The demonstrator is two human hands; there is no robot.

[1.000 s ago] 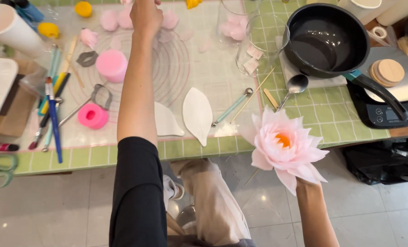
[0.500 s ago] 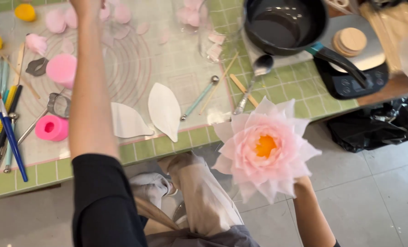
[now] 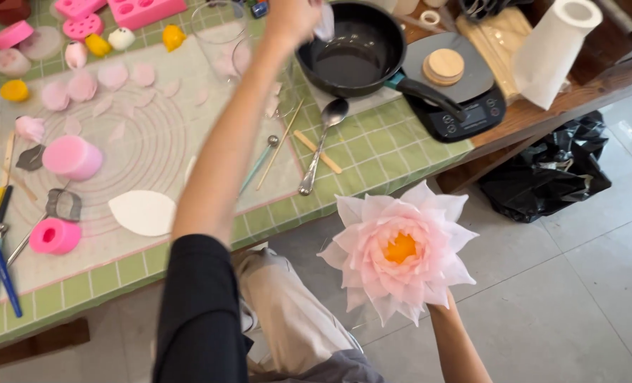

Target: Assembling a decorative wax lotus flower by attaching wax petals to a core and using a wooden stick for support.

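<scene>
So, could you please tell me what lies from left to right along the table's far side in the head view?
Pink silicone mould → left hand → black frying pan → kitchen scale → paper towel roll.

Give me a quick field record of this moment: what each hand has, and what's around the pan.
left hand: stretched over the table, pinching a pale petal above the black pan
right hand: hidden behind the pink flower it holds up, off the table's edge
pan: looks empty, handle toward the scale
beside pan: spoon, wooden sticks
table: green checked cover, clear mat with pink petals
</scene>
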